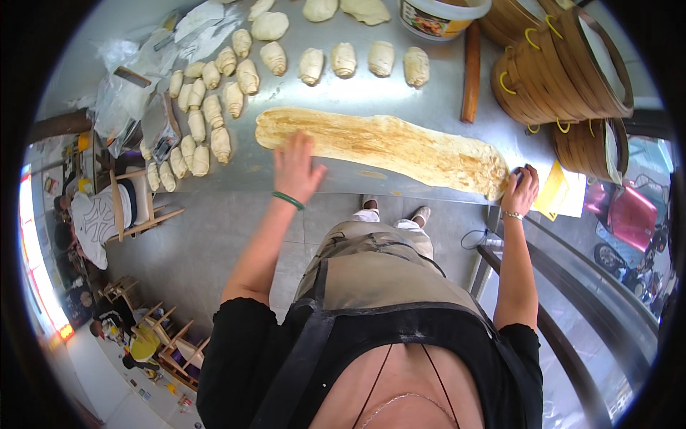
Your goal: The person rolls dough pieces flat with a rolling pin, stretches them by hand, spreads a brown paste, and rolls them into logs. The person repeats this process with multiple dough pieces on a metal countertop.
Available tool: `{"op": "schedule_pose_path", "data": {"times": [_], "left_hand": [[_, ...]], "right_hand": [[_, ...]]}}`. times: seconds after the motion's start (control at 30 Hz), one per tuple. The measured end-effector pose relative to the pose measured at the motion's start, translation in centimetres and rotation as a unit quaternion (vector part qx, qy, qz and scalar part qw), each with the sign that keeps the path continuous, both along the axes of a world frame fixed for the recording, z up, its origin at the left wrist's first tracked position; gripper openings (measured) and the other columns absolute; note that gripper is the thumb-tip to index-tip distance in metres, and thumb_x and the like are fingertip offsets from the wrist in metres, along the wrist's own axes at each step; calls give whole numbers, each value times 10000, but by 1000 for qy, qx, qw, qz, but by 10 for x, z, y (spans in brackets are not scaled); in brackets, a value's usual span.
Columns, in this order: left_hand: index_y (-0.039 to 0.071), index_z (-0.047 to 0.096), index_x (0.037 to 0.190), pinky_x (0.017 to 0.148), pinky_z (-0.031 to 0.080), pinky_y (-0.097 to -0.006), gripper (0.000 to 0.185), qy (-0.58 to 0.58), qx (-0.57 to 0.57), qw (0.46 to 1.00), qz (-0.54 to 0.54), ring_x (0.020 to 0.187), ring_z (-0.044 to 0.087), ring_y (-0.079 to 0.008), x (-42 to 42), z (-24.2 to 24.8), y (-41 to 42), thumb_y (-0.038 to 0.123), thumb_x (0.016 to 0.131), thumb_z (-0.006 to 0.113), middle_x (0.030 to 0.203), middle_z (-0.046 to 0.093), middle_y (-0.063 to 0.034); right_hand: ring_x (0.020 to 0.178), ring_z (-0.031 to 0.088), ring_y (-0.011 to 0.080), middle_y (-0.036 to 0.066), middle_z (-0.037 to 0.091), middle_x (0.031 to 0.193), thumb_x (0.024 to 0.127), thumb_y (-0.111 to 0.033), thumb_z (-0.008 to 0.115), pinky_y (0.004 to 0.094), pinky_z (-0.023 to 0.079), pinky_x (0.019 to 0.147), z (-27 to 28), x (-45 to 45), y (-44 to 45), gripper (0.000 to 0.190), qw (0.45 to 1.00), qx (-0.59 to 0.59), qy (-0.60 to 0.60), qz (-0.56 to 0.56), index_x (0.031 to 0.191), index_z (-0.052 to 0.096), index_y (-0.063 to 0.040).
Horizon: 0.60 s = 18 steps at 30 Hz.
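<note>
A long strip of rolled-out dough (375, 139) lies across the metal worktop, its surface smeared with a brown paste. My left hand (299, 166) is flat over the lower edge near the strip's left end, fingers extended and thumb apart. At the strip's right end, my right hand (521, 189) has its fingers bent against the dough's edge; whether they pinch it is hidden. Several rolled dough pieces (247, 76) sit in groups to the left. More dough rolls (343, 60) stand in a row beyond the strip.
A wooden rolling pin (471, 75) rests near stacked bamboo steamers (557, 69) on the right. Behind are a plastic tub (442, 19) and dough lumps (270, 26). Plastic bags (120, 102) lie left. Yellow paper (554, 190) is by the right corner. Seated people (99, 220) are at far left.
</note>
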<state>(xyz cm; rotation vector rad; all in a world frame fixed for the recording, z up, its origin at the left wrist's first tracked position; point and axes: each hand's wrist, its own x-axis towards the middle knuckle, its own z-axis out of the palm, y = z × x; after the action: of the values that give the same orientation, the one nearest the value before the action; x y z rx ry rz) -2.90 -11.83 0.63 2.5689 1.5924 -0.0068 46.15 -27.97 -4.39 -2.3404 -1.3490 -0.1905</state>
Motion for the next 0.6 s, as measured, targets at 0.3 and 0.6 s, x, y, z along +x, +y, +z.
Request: {"op": "schedule_pose_path", "data": {"times": [0.3, 0.6], "left_hand": [[8, 583, 1138, 826, 495, -421, 340, -95, 48, 956, 272, 982, 611, -370, -57, -12, 104, 205, 861, 595, 1087, 634, -223], [62, 601, 922, 687, 502, -453, 164, -132, -1, 962, 238, 777, 647, -364, -71, -8, 110, 220, 879, 602, 803, 670, -173]], "right_hand": [[1205, 457, 347, 130, 504, 1304, 868, -248, 579, 461, 327, 1036, -2, 4, 1, 321, 1000, -1, -10, 19, 1134, 558, -70], [1209, 457, 347, 127, 506, 1305, 866, -241, 580, 458, 332, 1034, 0, 1, 1, 317, 1000, 1, -12, 14, 1135, 558, -75]]}}
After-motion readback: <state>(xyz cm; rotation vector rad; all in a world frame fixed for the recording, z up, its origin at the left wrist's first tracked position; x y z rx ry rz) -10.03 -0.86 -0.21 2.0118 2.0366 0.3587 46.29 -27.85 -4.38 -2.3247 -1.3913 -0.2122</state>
